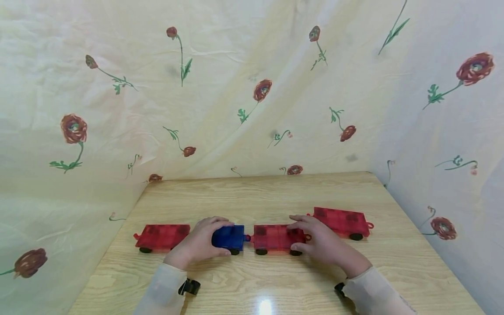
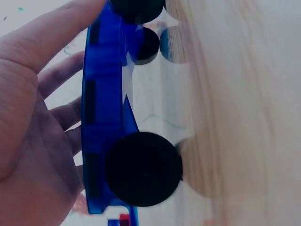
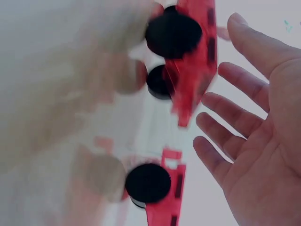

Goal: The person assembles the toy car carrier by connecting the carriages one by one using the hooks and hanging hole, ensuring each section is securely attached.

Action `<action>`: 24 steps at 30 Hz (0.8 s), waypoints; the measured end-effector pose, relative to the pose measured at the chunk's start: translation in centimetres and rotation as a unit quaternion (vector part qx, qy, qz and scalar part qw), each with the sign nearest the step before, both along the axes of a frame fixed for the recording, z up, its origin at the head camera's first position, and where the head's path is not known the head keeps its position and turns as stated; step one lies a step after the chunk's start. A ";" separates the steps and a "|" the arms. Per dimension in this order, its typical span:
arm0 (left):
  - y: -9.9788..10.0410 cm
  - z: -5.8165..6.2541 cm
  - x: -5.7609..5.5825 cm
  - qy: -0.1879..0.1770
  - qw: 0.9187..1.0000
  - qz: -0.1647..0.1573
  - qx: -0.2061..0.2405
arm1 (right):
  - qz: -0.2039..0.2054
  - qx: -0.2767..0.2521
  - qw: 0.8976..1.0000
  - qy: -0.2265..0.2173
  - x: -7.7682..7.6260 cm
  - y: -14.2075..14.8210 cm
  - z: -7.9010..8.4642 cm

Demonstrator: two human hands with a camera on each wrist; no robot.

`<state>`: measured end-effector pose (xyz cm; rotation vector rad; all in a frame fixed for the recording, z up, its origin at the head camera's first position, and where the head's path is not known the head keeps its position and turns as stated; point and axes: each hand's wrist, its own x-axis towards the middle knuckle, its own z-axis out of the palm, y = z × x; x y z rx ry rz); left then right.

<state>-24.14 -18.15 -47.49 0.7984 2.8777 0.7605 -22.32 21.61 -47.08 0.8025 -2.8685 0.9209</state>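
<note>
A blue see-through toy train car with black wheels stands on the table. My left hand grips it from the left, thumb along the near side and fingers over the far side; the palm hides its left part. Joined to its right end is a red toy train car. Around that car's right end is my right hand, fingers spread. In the right wrist view, the fingers are fairly straight and reach towards a red car body. Black wheels show under the blue car in the left wrist view.
Another red car stands left of my left hand, partly covered by it. Behind my right hand, a further red car sits at a slant with a ring hitch at its end. The wooden table meets a flower-print cloth at the back and sides.
</note>
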 end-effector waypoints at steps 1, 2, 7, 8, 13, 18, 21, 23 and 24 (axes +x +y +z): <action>0.1 0.1 0.0 -0.004 1.000 0.001 0.003 | -0.006 -0.003 1.000 0.006 0.0 0.3 0.1; 0.3 0.3 0.0 -0.009 1.000 0.002 0.006 | -0.012 -0.006 1.000 0.012 -0.1 0.7 0.3; 1.5 1.0 0.0 -0.023 0.999 -0.001 0.036 | -0.046 -0.007 0.998 0.041 -0.4 2.6 0.5; 1.7 1.1 -0.1 -0.023 0.999 -0.003 0.040 | -0.051 -0.006 0.998 0.045 -0.5 3.0 0.5; 3.4 1.6 -0.5 -0.010 0.999 -0.017 0.049 | -0.072 -0.004 0.996 0.052 -0.9 4.5 0.4; 5.3 1.9 -1.0 -0.006 0.999 -0.030 0.043 | -0.101 0.012 0.994 0.034 -1.2 5.7 0.5; 6.5 1.9 -1.2 -0.011 0.999 -0.033 0.036 | -0.114 0.023 0.993 0.026 -1.3 6.4 0.6; 7.2 1.9 -1.3 -0.014 0.999 -0.035 0.031 | -0.120 0.027 0.992 0.021 -1.3 6.8 0.7; 7.6 1.8 -1.3 -0.018 0.999 -0.035 0.029 | -0.122 0.028 0.992 0.017 -1.4 7.0 0.7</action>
